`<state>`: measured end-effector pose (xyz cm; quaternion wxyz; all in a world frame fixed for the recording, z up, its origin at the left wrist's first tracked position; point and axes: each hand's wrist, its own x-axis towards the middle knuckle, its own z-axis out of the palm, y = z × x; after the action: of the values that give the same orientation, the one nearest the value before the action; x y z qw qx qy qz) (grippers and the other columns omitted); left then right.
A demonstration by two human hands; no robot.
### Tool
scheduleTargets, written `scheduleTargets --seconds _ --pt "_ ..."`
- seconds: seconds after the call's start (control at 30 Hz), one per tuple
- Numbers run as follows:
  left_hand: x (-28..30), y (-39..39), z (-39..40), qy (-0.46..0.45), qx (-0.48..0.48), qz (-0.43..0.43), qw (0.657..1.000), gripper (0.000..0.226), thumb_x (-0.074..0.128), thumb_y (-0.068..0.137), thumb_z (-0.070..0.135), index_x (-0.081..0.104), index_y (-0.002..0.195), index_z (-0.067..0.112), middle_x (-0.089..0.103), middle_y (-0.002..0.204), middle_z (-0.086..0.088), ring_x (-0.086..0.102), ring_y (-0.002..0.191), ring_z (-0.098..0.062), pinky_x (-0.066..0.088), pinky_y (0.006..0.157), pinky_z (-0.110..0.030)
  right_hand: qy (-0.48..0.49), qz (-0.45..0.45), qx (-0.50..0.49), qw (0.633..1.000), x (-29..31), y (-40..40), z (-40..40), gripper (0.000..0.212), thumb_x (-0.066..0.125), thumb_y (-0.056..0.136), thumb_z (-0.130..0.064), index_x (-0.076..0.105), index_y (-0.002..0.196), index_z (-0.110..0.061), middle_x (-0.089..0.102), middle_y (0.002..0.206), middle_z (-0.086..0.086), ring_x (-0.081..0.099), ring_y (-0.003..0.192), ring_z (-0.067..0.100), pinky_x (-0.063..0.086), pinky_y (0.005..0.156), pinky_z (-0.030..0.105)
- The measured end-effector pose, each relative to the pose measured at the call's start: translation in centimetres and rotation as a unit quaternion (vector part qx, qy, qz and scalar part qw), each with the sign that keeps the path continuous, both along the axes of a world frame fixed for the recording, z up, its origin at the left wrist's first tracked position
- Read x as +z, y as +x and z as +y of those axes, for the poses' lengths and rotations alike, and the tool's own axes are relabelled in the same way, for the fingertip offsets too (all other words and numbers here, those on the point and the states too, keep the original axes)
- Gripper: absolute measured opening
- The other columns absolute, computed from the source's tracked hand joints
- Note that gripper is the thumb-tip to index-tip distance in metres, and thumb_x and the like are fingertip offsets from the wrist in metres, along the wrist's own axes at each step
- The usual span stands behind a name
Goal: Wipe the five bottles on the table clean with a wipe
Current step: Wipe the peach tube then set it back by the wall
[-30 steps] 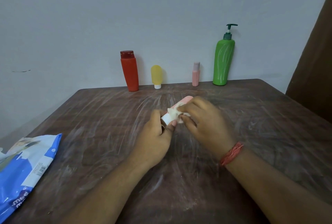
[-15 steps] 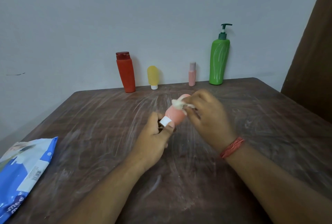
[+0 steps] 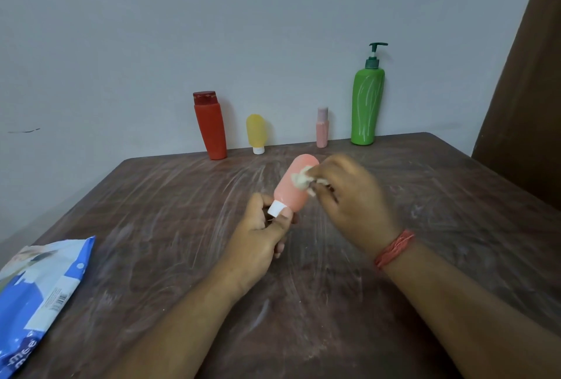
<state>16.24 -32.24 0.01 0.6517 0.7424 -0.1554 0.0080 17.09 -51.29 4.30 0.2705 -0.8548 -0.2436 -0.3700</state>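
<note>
A salmon-pink bottle (image 3: pixel 293 189) with a white cap (image 3: pixel 276 208) is held above the table (image 3: pixel 170 227), tilted with its cap end low and towards the camera. The cap end is gripped by the left hand (image 3: pixel 263 237), thumb and fingers curled round it. A crumpled off-white wipe (image 3: pixel 301 180) is pinched in the fingers of the right hand (image 3: pixel 352 201) and pressed against the upper side of the bottle; that hand is blurred. A red thread band (image 3: pixel 394 248) is worn on the right wrist.

No label or writing can be made out on the held bottle.

At the far edge of the table, against the wall, four bottles are stood in a row: a red bottle (image 3: pixel 211 126), a small yellow bottle (image 3: pixel 255 133) resting on its white cap, a slim pink bottle (image 3: pixel 322 128), and a tall green pump bottle (image 3: pixel 367 105) with pale streaks.

At the near left a blue and white packet (image 3: pixel 36 296) is laid on the table; a barcode and the letters "mee" can be read on it.
</note>
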Motion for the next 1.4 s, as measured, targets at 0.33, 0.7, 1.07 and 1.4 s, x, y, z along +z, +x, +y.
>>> scheduleTargets --seconds 0.33,0.7,1.07,1.4 --pt "0.1 -0.1 0.2 -0.071 0.026 -0.027 0.997 0.007 0.051 0.104 0.029 0.053 0.102 0.023 0.062 0.069 0.008 0.047 0.055 -0.007 0.043 0.051 -0.021 -0.064 0.010 0.079 0.995 -1.0 -1.1 2.2 0.018 0.069 0.088 -0.006 0.069 0.105 -0.010 0.061 0.098 0.002 0.054 0.084 0.011 0.038 0.072 0.015" --pt "-0.2 -0.3 -0.4 -0.016 -0.029 -0.028 0.999 0.036 0.056 0.087 0.055 0.047 0.106 0.026 0.071 0.093 0.003 0.048 0.057 -0.007 0.045 0.056 -0.022 0.109 -0.008 -0.022 0.994 -0.6 0.0 0.2 0.015 0.068 0.088 -0.007 0.070 0.102 -0.012 0.065 0.100 -0.005 0.056 0.087 0.004 0.040 0.076 0.008" --pt "-0.3 -0.3 -0.9 -0.005 -0.053 -0.028 0.998 0.032 0.047 0.096 0.045 0.042 0.109 0.016 0.068 0.090 0.009 0.047 0.055 -0.008 0.044 0.054 -0.025 0.205 0.026 -0.016 0.978 -0.5 0.1 0.1 0.016 0.069 0.088 -0.007 0.069 0.098 -0.020 0.061 0.090 -0.020 0.058 0.084 -0.002 0.041 0.069 0.008" --pt "0.0 -0.3 -0.6 0.010 -0.018 -0.024 0.999 0.035 0.043 0.095 0.054 0.043 0.110 0.022 0.069 0.088 0.009 0.050 0.058 -0.011 0.047 0.056 -0.026 0.215 0.062 0.024 0.974 -1.3 -0.1 1.7 0.019 0.071 0.085 -0.010 0.068 0.093 -0.027 0.066 0.085 -0.015 0.063 0.079 0.004 0.051 0.068 0.022"
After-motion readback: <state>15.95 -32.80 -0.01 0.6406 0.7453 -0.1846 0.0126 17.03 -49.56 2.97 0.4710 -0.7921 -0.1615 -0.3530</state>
